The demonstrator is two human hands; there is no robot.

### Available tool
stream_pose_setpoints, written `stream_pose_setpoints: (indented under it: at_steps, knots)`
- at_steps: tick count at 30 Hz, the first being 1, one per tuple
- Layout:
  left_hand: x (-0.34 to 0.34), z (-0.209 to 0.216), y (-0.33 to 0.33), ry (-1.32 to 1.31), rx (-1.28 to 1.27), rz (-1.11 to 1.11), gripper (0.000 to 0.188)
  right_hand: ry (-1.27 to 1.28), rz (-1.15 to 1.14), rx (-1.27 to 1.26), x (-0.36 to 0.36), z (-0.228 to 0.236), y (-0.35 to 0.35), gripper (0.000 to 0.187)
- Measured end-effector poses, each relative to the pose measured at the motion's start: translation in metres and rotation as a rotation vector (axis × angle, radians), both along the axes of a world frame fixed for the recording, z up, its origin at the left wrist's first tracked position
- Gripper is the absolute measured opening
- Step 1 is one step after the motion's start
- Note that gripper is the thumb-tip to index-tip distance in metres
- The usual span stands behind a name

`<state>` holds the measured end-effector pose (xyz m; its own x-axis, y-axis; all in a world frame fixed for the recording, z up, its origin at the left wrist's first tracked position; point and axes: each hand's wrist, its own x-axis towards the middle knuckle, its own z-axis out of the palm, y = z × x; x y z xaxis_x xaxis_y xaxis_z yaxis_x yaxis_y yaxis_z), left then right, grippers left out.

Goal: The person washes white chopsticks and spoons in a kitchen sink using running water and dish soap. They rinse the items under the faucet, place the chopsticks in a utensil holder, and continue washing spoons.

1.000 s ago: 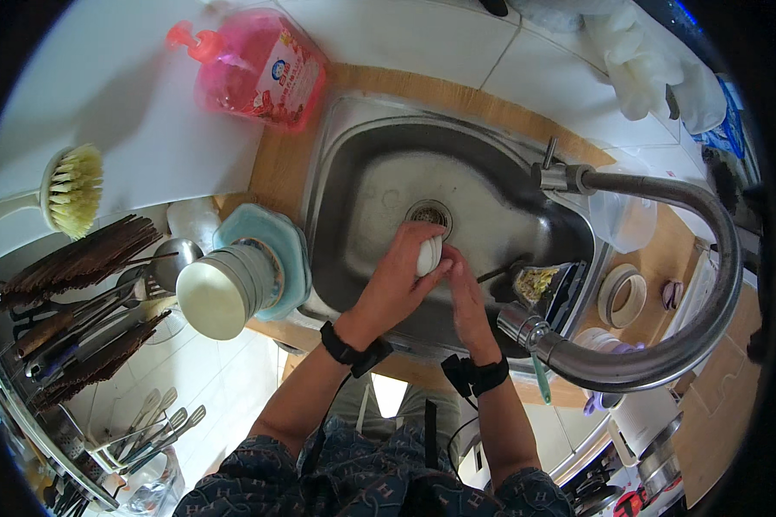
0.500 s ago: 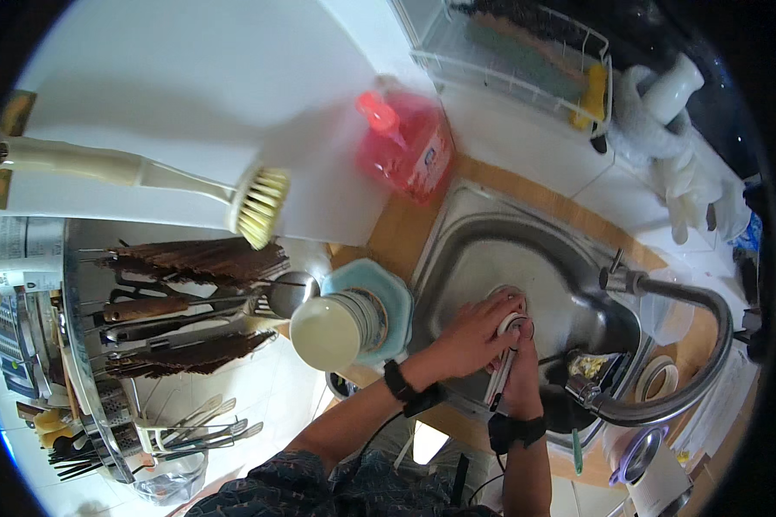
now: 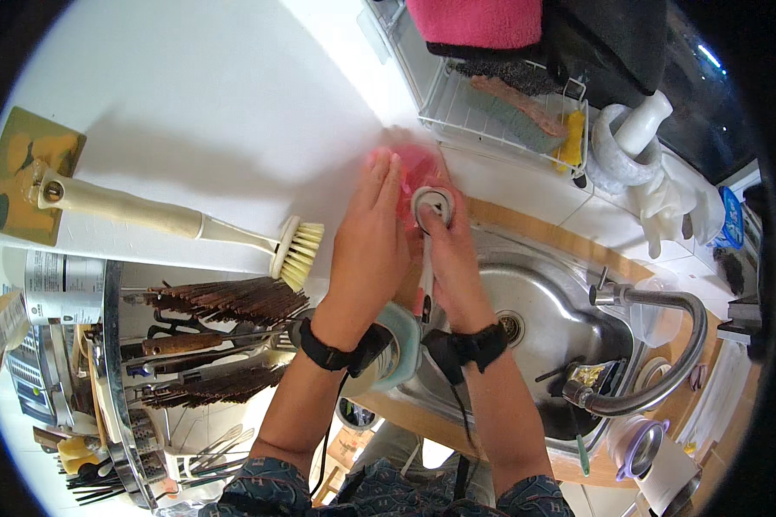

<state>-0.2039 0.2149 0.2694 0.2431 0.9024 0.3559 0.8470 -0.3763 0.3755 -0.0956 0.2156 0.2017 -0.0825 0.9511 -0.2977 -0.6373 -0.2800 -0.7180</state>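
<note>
My left hand [image 3: 371, 246] reaches up to the pink soap bottle [image 3: 419, 162], its fingers stretched out together over the pump area. The pump head is mostly hidden behind those fingers. Close beside it, my right hand [image 3: 453, 271] is closed around a utensil with a round pale-rimmed end [image 3: 432, 208], the thumb resting in the round end. A long slim handle runs down from it, ending in a dark tip; its exact kind cannot be made out. Below my left wrist, a pale blue angular bowl [image 3: 405, 345] shows partly, hidden by my arm.
A steel sink [image 3: 543, 297] with a curved faucet [image 3: 694, 345] lies to the right. A scrub brush [image 3: 168, 207] hangs at left above dark brush bundles [image 3: 228, 310] and utensils. At the back are a wire basket [image 3: 491, 112] and a mortar with pestle [image 3: 625, 151].
Both hands have moved up and left from the sink to the soap bottle. The right hand has brought the utensil along; the left has let go of it.
</note>
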Motion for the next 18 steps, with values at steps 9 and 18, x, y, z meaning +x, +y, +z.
stream_pose_setpoints:
  at_steps: [9, 18]
  knots:
    - [-0.007, -0.012, 0.009, 0.051, -0.033, 0.039, 0.066, 0.169, -0.08, 0.045, -0.03, -0.008, 0.033, 0.04]
    - [-0.006, -0.014, 0.009, 0.138, -0.037, 0.05, 0.063, 0.218, -0.123, 0.087, -0.033, -0.009, 0.038, 0.039]
